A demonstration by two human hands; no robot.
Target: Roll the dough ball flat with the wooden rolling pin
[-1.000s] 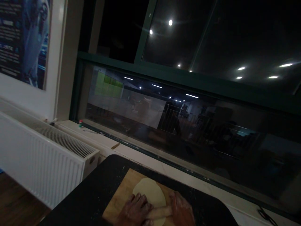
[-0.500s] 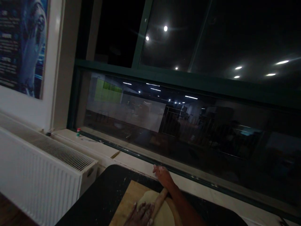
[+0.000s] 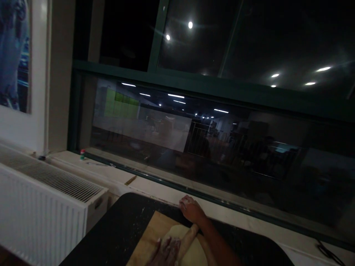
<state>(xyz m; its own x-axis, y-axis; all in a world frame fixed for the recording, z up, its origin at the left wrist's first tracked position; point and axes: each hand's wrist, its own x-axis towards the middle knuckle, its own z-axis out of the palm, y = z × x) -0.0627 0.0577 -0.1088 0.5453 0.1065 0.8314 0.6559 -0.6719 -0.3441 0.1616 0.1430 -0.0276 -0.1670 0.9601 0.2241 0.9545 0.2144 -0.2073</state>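
Note:
A light wooden rolling pin lies slantwise across a round, flat sheet of pale dough. The dough rests on a wooden board. My left hand, dusted with flour, lies with its fingers spread over the dough and against the near part of the pin; its lower part is cut off by the frame. Past the pin's far end is my right hand, floury at the fingers, which extend loosely beyond the pin. The heel of that hand and the wrist cover the pin's tip.
The board lies on a black table with flour specks. Behind it runs a pale windowsill holding a small red-capped green container. A white radiator stands left. A dark cable lies at far right. Dark windows rise behind.
The view has turned slightly to the right, so the radiator and poster shift left. The fingers of my right hand look a little more curled. Both hands stay at the rolling pin.

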